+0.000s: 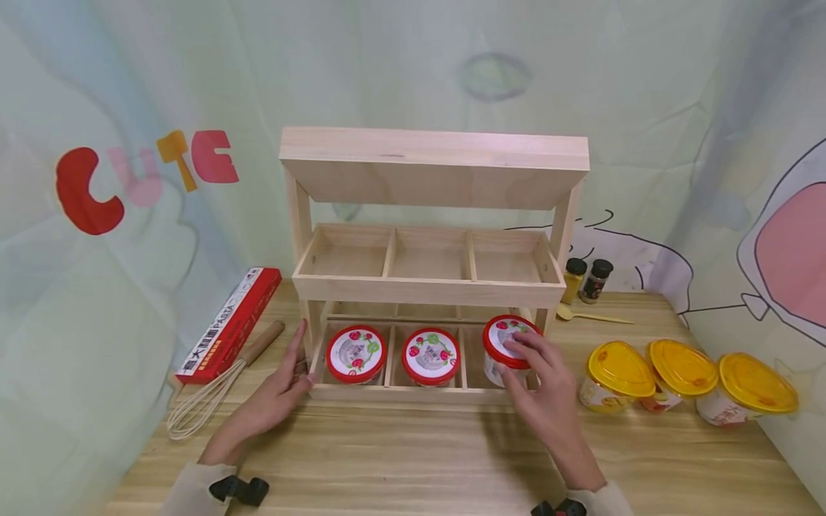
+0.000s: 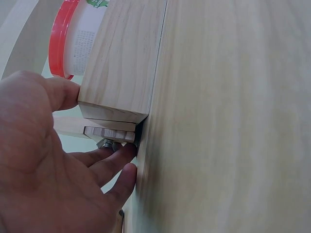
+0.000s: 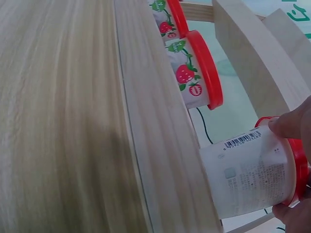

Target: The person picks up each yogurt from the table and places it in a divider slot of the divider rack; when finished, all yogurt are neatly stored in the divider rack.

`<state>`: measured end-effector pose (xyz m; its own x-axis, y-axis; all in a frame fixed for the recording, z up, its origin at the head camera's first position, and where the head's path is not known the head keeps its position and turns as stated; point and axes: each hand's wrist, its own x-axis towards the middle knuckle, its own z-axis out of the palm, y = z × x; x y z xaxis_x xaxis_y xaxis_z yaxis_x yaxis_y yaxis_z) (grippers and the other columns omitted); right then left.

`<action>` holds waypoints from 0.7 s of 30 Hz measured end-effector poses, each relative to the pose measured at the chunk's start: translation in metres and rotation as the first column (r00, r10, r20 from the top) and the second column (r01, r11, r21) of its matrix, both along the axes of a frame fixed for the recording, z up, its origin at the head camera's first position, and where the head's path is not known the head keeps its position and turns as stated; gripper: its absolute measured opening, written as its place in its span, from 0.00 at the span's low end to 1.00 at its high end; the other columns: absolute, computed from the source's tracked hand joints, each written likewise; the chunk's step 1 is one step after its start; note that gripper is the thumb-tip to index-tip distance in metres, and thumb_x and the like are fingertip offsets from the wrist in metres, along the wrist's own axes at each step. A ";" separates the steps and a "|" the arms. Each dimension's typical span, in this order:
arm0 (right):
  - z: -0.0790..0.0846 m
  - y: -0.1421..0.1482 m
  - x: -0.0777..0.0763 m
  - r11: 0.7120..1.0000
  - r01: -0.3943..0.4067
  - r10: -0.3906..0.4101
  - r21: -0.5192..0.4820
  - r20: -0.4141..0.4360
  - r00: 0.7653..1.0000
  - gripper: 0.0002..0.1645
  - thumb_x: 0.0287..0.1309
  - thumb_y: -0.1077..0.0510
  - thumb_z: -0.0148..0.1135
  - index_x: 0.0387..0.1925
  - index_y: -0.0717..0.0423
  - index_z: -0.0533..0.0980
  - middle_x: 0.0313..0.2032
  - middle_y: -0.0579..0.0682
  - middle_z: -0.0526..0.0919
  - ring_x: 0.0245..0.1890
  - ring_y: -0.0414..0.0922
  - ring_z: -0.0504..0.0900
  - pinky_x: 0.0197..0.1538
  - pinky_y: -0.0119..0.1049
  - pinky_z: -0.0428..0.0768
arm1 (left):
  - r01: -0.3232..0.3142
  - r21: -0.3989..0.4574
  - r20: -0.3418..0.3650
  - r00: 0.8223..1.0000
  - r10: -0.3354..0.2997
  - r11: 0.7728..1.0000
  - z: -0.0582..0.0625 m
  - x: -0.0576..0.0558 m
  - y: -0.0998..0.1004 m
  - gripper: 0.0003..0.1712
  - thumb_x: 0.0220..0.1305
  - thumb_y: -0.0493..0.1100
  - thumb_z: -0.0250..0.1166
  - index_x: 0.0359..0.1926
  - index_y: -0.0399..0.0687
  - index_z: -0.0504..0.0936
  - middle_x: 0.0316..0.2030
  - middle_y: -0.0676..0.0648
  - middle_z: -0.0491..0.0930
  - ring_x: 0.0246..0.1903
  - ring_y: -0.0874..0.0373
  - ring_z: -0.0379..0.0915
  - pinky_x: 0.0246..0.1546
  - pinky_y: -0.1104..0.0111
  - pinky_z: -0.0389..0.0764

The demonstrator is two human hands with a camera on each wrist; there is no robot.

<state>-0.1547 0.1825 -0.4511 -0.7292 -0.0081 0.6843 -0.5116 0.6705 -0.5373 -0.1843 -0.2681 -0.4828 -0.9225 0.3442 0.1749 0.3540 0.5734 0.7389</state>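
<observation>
A light wooden rack [image 1: 422,290] with two divided trays stands in front of me. Its lower tray [image 1: 426,394] has three compartments. Two strawberry-print cups with red lids sit there, the left cup [image 1: 357,355] and the middle cup [image 1: 431,357]. Over the right compartment, my right hand [image 1: 545,376] grips a third cup [image 3: 250,174] round its red lid, its base partly behind the tray's front wall in the head view. My left hand [image 1: 277,394] holds the tray's left front corner [image 2: 114,104], thumb on the front, fingers along the side near a bolt [image 2: 108,144].
Three yellow-lidded cups [image 1: 677,369] stand at the right. Behind them are two black-capped spice jars [image 1: 584,279] and a wooden spoon [image 1: 594,317]. A red pasta box [image 1: 229,326] and a whisk [image 1: 222,383] lie at the left. The upper tray [image 1: 429,258] has three bare compartments.
</observation>
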 end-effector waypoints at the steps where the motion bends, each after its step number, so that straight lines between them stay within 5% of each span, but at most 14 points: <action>1: -0.001 0.000 -0.001 1.000 -0.002 0.002 0.003 -0.005 1.000 0.25 0.53 0.67 0.82 0.54 0.57 0.87 0.62 0.57 0.85 0.63 0.59 0.82 0.64 0.09 0.66 | -0.003 -0.002 0.000 1.000 0.003 1.000 0.000 0.000 0.000 0.55 0.80 0.38 0.57 0.88 0.63 0.26 0.80 0.21 0.55 0.71 0.23 0.70 0.66 0.32 0.75; 9: -0.010 -0.004 -0.007 0.999 -0.038 0.039 0.011 -0.090 0.995 0.24 0.49 0.70 0.82 0.51 0.62 0.88 0.58 0.61 0.87 0.59 0.60 0.85 0.66 0.11 0.67 | -0.009 0.000 0.005 1.000 0.009 1.000 -0.001 0.000 0.002 0.55 0.80 0.37 0.57 0.88 0.64 0.26 0.79 0.21 0.57 0.71 0.24 0.71 0.66 0.33 0.75; 15: -0.016 -0.007 -0.003 0.999 -0.020 0.021 0.026 -0.025 0.999 0.24 0.49 0.68 0.83 0.50 0.61 0.88 0.59 0.59 0.87 0.59 0.60 0.86 0.65 0.09 0.66 | -0.003 0.000 -0.012 1.000 0.003 1.000 0.001 -0.001 0.001 0.55 0.80 0.37 0.57 0.88 0.61 0.27 0.78 0.21 0.58 0.70 0.24 0.72 0.66 0.34 0.77; 21: -0.024 -0.008 0.001 0.998 0.001 -0.002 0.062 0.021 1.000 0.24 0.48 0.66 0.83 0.50 0.58 0.88 0.60 0.57 0.86 0.61 0.58 0.83 0.68 0.13 0.64 | 0.004 0.011 -0.042 0.999 -0.004 1.000 -0.001 -0.001 0.000 0.56 0.79 0.35 0.59 0.88 0.59 0.29 0.78 0.22 0.60 0.71 0.27 0.73 0.67 0.56 0.80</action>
